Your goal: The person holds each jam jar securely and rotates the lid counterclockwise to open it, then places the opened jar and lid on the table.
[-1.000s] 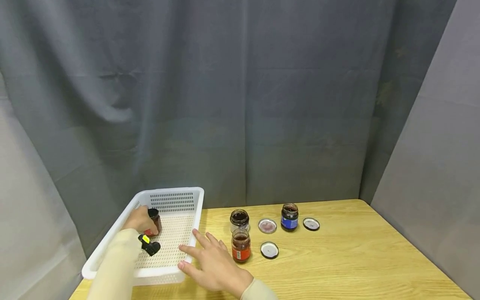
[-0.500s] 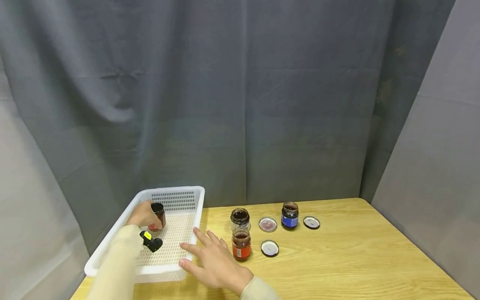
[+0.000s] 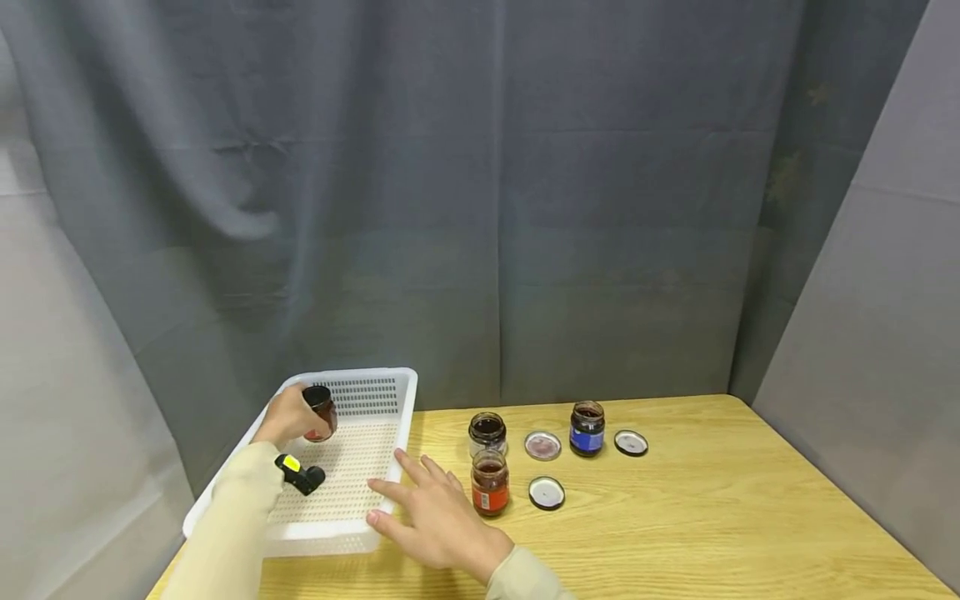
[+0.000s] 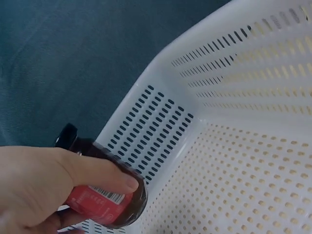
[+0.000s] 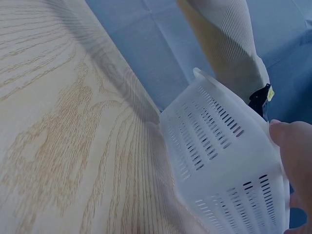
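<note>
My left hand (image 3: pixel 287 417) grips a jar with a red label and black lid (image 4: pixel 105 195). In the left wrist view the thumb lies across the jar's label, and the jar tilts over the basket's slotted wall. Below it is the white perforated plastic basket (image 3: pixel 345 530); no other jar shows on its floor. My right hand (image 3: pixel 442 517) rests at the basket's right rim, fingers spread and fairly straight. Seen from the right wrist, fingertips (image 5: pixel 278 131) touch that rim. Close by the right hand stands an uncapped jar with a red label (image 3: pixel 491 487).
An uncapped jar with a pale label (image 3: pixel 487 437) and one with a blue label (image 3: pixel 587 433) stand behind on the wooden table (image 3: pixel 712 517). Three lids lie face up: a stained lid (image 3: pixel 542 445), a front lid (image 3: pixel 546 493) and a right lid (image 3: pixel 631 442). Grey curtains (image 3: pixel 585 208) close off the back.
My left hand has lifted the red-labelled jar up and toward the back of the basket. The right hand stays at the rim. The head view has shifted slightly.
</note>
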A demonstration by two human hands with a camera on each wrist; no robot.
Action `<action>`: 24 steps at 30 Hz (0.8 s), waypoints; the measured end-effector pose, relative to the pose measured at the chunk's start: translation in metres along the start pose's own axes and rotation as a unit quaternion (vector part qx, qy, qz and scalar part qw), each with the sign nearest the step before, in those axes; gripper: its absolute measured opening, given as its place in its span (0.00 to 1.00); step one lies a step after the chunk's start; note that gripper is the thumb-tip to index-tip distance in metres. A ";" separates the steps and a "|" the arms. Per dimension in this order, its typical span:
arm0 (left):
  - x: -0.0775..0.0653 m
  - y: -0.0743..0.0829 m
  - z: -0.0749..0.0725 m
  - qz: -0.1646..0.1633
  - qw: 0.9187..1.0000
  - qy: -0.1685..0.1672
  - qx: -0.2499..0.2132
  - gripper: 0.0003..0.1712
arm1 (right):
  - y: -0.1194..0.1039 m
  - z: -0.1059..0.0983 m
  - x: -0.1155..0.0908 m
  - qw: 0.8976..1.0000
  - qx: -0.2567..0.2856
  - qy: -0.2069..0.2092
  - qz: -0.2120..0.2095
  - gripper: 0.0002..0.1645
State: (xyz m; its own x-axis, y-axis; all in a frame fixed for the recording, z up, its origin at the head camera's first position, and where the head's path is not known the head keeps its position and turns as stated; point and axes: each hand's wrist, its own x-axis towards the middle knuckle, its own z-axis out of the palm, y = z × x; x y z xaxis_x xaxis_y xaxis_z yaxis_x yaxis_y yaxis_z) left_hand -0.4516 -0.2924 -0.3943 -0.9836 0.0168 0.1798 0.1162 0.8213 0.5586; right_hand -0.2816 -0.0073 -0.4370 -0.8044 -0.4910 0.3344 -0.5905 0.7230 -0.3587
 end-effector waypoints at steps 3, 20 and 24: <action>-0.002 0.003 0.000 -0.015 1.000 0.001 -0.026 0.40 | 0.001 0.000 -0.001 1.000 0.003 -0.003 0.002 0.33; -0.004 0.012 -0.003 -0.013 0.990 0.033 -0.139 0.42 | 0.002 -0.002 0.001 1.000 0.012 -0.006 -0.003 0.33; -0.007 0.015 -0.003 -0.010 0.983 0.034 -0.183 0.39 | 0.002 -0.001 0.000 1.000 0.010 -0.005 -0.004 0.34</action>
State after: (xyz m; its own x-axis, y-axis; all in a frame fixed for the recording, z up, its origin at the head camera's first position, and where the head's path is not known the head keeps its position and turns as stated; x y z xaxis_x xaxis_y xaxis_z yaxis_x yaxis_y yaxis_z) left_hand -0.4423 -0.2813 -0.3849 -0.9761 -0.0455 0.2127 0.1511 0.5614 0.8137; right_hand -0.2831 -0.0051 -0.4365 -0.8002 -0.5018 0.3284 -0.5980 0.7090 -0.3738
